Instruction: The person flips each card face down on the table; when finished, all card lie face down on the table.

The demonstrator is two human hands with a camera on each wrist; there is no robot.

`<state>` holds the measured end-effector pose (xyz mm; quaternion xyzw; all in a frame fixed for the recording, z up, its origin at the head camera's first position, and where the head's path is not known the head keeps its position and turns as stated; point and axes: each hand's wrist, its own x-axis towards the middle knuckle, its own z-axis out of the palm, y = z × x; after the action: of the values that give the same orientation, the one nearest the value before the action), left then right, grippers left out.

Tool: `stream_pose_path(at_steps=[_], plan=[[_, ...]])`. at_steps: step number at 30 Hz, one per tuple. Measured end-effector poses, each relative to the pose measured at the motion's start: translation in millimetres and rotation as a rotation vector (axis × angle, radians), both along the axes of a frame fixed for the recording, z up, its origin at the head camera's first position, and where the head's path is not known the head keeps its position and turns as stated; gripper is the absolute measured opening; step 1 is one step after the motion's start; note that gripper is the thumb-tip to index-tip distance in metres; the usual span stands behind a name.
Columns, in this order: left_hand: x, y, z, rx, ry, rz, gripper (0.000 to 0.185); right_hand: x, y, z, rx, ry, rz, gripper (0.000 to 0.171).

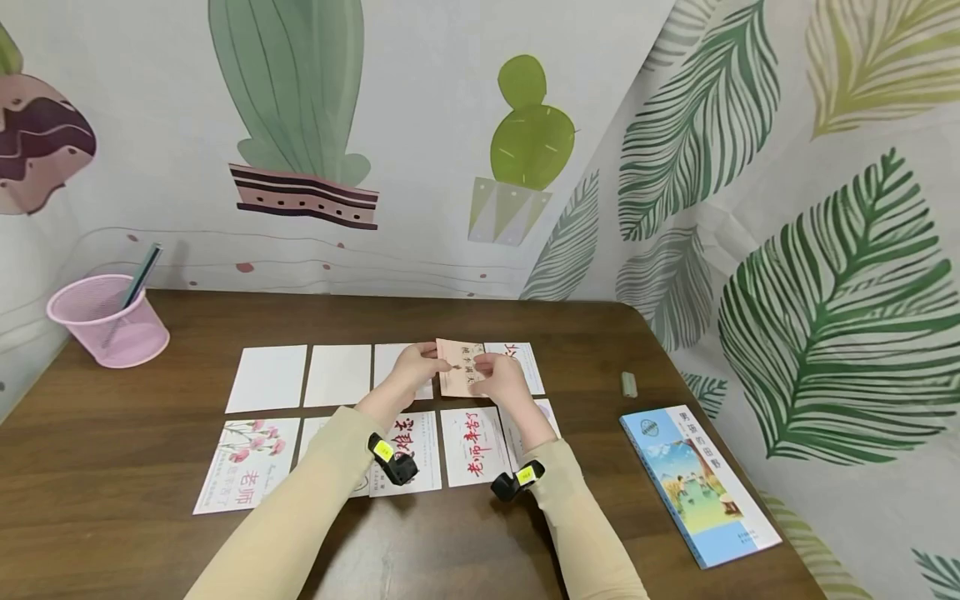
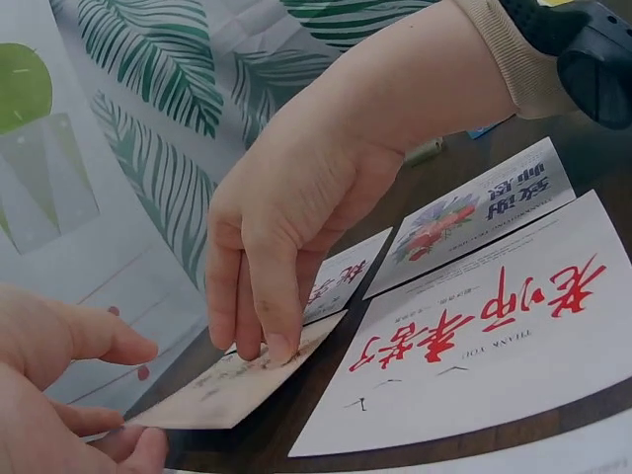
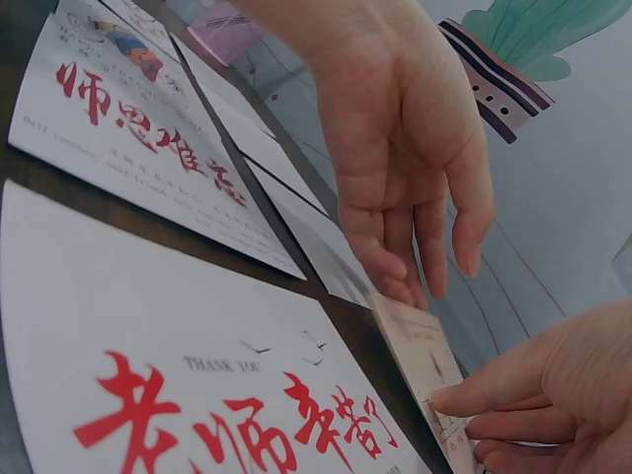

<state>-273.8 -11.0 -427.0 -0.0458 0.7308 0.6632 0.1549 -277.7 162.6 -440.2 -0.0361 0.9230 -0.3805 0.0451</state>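
A peach card (image 1: 456, 379) with dark writing is between both hands at the back row of cards. My left hand (image 1: 408, 373) pinches its left edge; in the left wrist view that hand (image 2: 69, 380) has its fingertips at the card's corner. The right hand (image 1: 502, 383) pinches the opposite side, its thumb over the printed face in the right wrist view. Just in front lies a white card with red calligraphy (image 1: 474, 446). To the right, partly behind my right hand, lies another red-lettered card (image 1: 525, 362). A white card (image 1: 388, 360) sits partly hidden under my left hand.
Two blank white cards (image 1: 266, 379) continue the back row leftward. A pink-flower card (image 1: 247, 467) and a red-lettered card (image 1: 416, 458) lie in the front row, others partly under the forearms. Around them are a pink mesh pen cup (image 1: 123, 337), a small eraser (image 1: 628, 384) and a book (image 1: 701, 487).
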Motion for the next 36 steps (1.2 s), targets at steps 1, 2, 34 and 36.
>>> stream_pose_path(at_steps=[1, 2, 34, 36], plan=[[-0.5, 1, -0.6, 0.008, 0.002, 0.010, 0.066, 0.1, 1, -0.6, 0.001, 0.001, 0.002, 0.048], [-1.2, 2, -1.3, 0.015, 0.004, 0.018, 0.066, 0.2, 1, -1.1, -0.001, 0.000, 0.002, 0.049], [4.2, 6, -10.2, 0.148, 0.023, 0.024, 0.050, 6.6, 0, 13.1, -0.069, 0.075, -0.004, 0.044], [6.5, 6, -6.7, 0.151, 0.055, 0.050, 0.050, 9.4, -2, 19.9, -0.087, 0.118, -0.007, 0.041]])
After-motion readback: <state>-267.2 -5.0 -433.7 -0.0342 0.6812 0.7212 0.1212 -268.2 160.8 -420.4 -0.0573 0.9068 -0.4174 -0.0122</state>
